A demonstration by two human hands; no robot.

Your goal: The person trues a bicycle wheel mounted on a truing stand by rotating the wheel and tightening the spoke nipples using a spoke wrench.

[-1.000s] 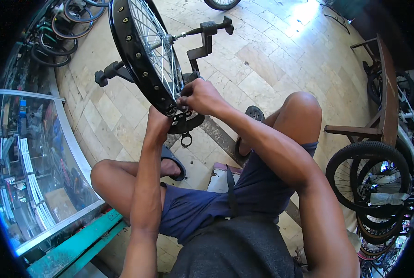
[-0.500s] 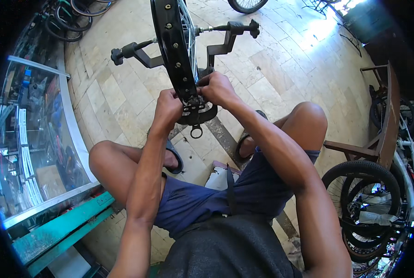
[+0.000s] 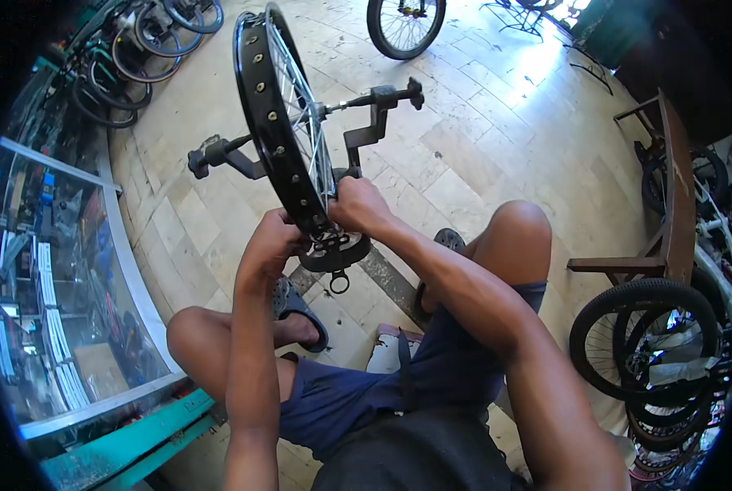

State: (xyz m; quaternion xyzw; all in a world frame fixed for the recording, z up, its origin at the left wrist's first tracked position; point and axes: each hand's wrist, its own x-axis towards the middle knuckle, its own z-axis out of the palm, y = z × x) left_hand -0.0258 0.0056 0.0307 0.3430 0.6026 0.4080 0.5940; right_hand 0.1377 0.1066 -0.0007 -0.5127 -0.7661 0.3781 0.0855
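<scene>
A black bicycle wheel rim (image 3: pixel 268 123) with silver spokes (image 3: pixel 297 98) and a row of brass-coloured nipples stands upright in a black truing stand (image 3: pixel 369 133), tyreless. My left hand (image 3: pixel 268 245) is closed at the lower left side of the rim, its fingertips partly hidden behind the rim and the stand's gauge (image 3: pixel 330 243). Across the rim, my right hand (image 3: pixel 358 204) pinches close to the spokes at the lower right side. Whatever lies between its fingers is hidden. A small metal ring (image 3: pixel 339 283) hangs from the near end of the stand, between my feet.
A glass display case (image 3: pixel 63 303) and a green bench (image 3: pixel 128 438) stand to my left. On the right are a wooden bench (image 3: pixel 679 196) and bicycle wheels (image 3: pixel 643 286). More wheels (image 3: pixel 112 90) lean at the far left; another wheel (image 3: pixel 407 29) stands ahead on the tiled floor.
The view has shifted, so the wheel and stand sit lower and more of the rim's top shows. Both hands stay at the lower rim, with the left wrist slightly turned.
</scene>
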